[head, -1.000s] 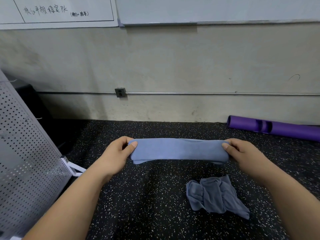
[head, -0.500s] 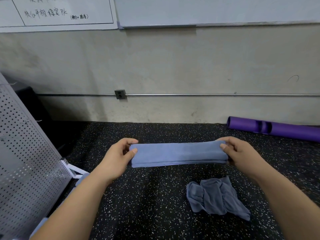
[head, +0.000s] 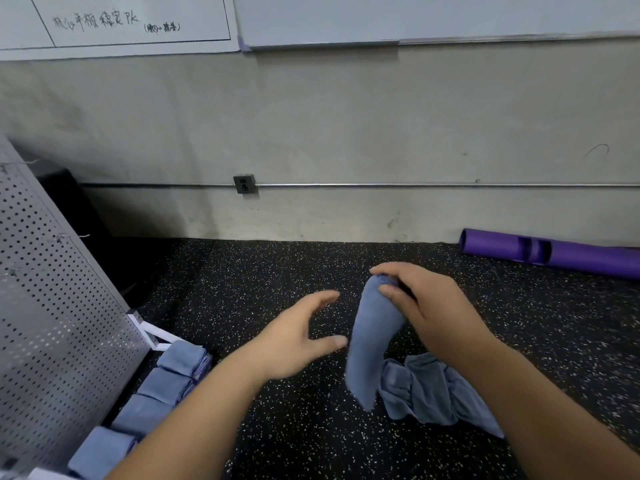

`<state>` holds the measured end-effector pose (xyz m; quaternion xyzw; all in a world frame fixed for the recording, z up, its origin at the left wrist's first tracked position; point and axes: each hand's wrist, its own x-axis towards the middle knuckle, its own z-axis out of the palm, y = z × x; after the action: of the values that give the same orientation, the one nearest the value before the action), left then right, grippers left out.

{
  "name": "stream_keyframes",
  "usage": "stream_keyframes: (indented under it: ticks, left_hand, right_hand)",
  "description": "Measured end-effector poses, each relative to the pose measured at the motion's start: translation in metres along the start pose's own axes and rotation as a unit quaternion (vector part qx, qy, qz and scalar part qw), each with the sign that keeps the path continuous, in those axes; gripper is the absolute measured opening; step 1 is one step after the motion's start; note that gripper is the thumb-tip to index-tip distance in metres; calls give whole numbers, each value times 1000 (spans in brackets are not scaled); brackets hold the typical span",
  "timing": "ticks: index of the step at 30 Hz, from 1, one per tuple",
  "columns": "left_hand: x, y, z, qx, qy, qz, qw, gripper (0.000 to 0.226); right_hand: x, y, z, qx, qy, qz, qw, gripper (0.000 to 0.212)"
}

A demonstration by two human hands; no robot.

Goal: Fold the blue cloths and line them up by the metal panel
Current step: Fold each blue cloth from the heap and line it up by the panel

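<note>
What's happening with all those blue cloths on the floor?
A person is folding blue cloths. The right hand pinches the top end of a half-folded cloth that hangs down in the air. The left hand is open just beside it, not touching. A crumpled cloth waits on the speckled floor underneath. A row of folded cloths already lies along the foot of the metal panel.

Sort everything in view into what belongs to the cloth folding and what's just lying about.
Part of the job:
hanging blue cloth, pinched by the right hand
left hand, holding nothing, beside it
crumpled cloth on the floor
row of folded cloths
metal panel

Lying about:
purple tube
wall socket
whiteboard
</note>
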<state>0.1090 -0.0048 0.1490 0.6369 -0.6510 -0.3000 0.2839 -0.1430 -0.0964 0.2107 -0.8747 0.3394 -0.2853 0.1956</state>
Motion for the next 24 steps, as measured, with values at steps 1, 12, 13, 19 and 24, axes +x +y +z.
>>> stream_keyframes:
  ticks: [1, 12, 13, 19, 24]
  left_hand:
    - [2, 12, 8, -57, -1, 25, 998, 84]
    - [14, 53, 59, -325, 45, 30, 944, 36]
    - [14, 53, 60, -331, 61, 30, 941, 32]
    - [11, 60, 53, -389, 181, 17, 903, 23]
    - [7, 62, 47, -384, 174, 12, 907, 46]
  right_hand:
    - [0, -1, 2, -1, -12, -4, 1000, 31]
    - [-7, 18, -8, 151, 91, 40, 984, 17]
    - [-8, 19, -7, 198, 94, 61, 974, 16]
    - [-23, 3, 3, 340, -17, 93, 936, 75]
    - [-25, -3, 18, 333, 27, 85, 939, 77]
